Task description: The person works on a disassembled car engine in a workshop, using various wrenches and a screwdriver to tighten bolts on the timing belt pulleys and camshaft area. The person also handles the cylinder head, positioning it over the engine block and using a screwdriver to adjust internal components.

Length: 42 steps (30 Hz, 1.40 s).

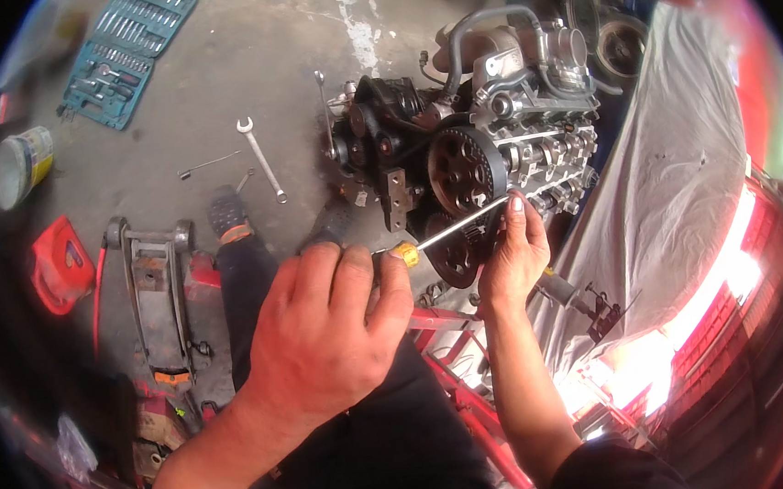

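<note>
Now holding a yellow-handled screwdriver (406, 253) in the left grip (329, 327), closed around the handle, in front of the engine (540, 150). Hiding most of that handle behind the knuckles, with just a yellow end peeping out by the thumb. Over to the right grip (514, 258), bunched at the shaft's far end. Losing the very tip there; can't tell whether pinched or merely touched. Pointing up and rightward, away from the left grip, and slanting along its long axis in front of two toothed wheels (459, 170). Partly covered, too, at the lower wheel (443, 259). Bleached by glare low on the grey cover (630, 180); cut off below, both forearms.
</note>
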Each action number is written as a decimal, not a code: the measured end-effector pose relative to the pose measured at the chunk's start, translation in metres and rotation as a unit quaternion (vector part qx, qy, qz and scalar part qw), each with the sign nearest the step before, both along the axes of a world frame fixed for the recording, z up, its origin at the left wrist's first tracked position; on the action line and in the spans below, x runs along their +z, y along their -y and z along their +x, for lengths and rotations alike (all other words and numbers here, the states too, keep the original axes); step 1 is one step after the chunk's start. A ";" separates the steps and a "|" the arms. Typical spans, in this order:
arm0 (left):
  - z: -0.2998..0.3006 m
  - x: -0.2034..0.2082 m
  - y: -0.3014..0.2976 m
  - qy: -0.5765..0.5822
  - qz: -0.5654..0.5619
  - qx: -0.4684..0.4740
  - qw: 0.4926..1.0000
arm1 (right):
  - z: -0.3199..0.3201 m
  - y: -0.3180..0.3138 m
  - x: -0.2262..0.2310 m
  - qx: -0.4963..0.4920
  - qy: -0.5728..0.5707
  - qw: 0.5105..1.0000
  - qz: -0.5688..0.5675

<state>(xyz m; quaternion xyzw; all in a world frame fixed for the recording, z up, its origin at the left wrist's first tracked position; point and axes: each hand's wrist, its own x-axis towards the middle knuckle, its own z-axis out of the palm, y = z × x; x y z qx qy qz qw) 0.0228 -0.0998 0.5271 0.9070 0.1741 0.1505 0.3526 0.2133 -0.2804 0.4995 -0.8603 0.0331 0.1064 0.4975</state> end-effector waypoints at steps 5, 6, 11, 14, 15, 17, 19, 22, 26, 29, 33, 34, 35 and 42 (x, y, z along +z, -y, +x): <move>0.016 0.021 -0.007 0.012 -0.010 -0.044 0.999 | 0.012 -0.007 -0.002 -0.058 -0.076 0.995 0.028; 0.022 0.028 -0.005 0.021 -0.014 -0.057 0.998 | 0.018 -0.005 0.000 -0.066 -0.105 0.991 0.047; 0.046 0.063 0.003 0.046 -0.089 -0.085 0.991 | 0.042 0.001 0.002 -0.140 -0.294 0.933 0.151; 0.052 0.073 0.014 0.056 -0.096 -0.055 0.992 | 0.034 -0.029 0.024 -0.133 -0.345 0.917 0.147; 0.053 0.070 0.020 0.062 -0.090 -0.027 0.994 | 0.027 -0.051 0.028 -0.114 -0.385 0.902 0.160; 0.058 0.069 0.029 0.105 -0.095 0.000 0.990 | 0.026 -0.055 0.035 -0.113 -0.399 0.897 0.156; 0.060 0.069 0.033 0.139 -0.110 0.000 0.984 | 0.035 -0.037 0.031 -0.120 -0.375 0.910 0.128; 0.062 0.067 0.038 0.146 -0.137 0.036 0.979 | 0.054 -0.012 0.009 -0.106 -0.358 0.924 0.079; 0.068 0.068 0.041 0.144 -0.167 0.072 0.973 | 0.057 -0.012 0.006 -0.130 -0.328 0.935 0.030; 0.069 0.063 0.045 0.146 -0.168 0.092 0.971 | 0.069 0.000 0.000 -0.093 -0.380 0.920 0.023; 0.064 0.055 0.053 0.161 -0.189 0.074 0.966 | 0.070 0.003 -0.005 -0.093 -0.361 0.928 0.008; 0.062 0.057 0.052 0.169 -0.207 0.082 0.960 | 0.065 0.000 -0.004 -0.088 -0.347 0.933 0.033; 0.060 0.056 0.053 0.176 -0.223 0.079 0.956 | 0.061 -0.002 0.000 -0.085 -0.331 0.938 0.059; 0.064 0.057 0.046 0.159 -0.267 0.078 0.947 | 0.051 -0.030 0.020 -0.091 -0.410 0.898 0.133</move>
